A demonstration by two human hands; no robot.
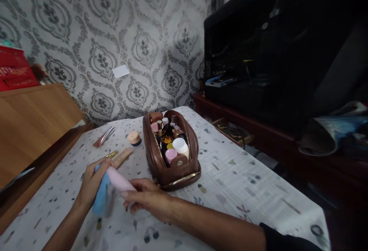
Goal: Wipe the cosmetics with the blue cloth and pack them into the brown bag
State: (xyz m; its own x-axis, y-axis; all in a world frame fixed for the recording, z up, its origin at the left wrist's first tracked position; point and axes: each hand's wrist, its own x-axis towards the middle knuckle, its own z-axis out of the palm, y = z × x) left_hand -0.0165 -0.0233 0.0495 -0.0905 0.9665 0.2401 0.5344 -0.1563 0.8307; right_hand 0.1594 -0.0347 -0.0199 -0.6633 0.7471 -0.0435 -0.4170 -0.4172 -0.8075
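- The left hand (92,178) clasps a soft blue cloth (101,197) around a pale-pink cylindrical tube (119,179); the right hand (153,199) holds its other end;
- a slack grip could drop it.

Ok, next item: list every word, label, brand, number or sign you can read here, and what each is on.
No text can be read with certainty.
Red container: lettering, too blurred to read.
Beige tube: faint marks, too small to read.
Pink container: no lettering can be made out.
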